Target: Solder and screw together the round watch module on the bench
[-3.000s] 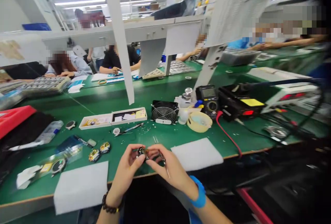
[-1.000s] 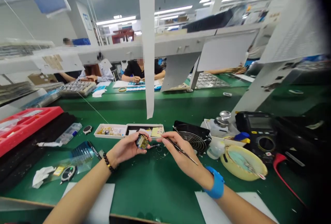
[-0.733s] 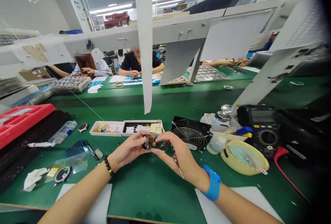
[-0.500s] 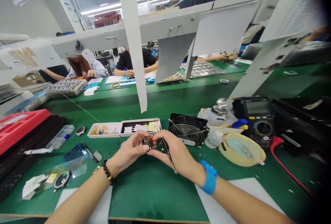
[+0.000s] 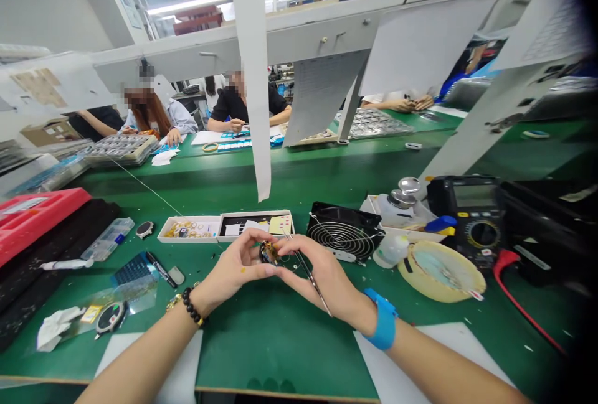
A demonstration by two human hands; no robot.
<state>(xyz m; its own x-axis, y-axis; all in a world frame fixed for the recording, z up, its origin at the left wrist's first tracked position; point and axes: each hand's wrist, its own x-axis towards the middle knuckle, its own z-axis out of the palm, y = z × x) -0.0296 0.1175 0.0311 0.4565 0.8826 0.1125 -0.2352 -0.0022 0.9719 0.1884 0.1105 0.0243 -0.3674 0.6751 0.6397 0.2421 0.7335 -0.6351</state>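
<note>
While the left hand [image 5: 231,270] pinches a small round watch module [image 5: 268,253] in closed fingertips, the right hand [image 5: 324,282] grips slim tweezers [image 5: 308,276], their tips just beside it, over the green bench mat [image 5: 280,342], near the white parts box [image 5: 187,239]; fingers hide much of the module, and the multimeter [image 5: 481,233] at right shows no readable label

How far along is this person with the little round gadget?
Seemingly done: a round black-faced watch lies on the green mat. In hand: the left hand pinches a small round electronic module, the right hand holding steel tweezers beside it. Left: a white tray holds small parts.
</note>
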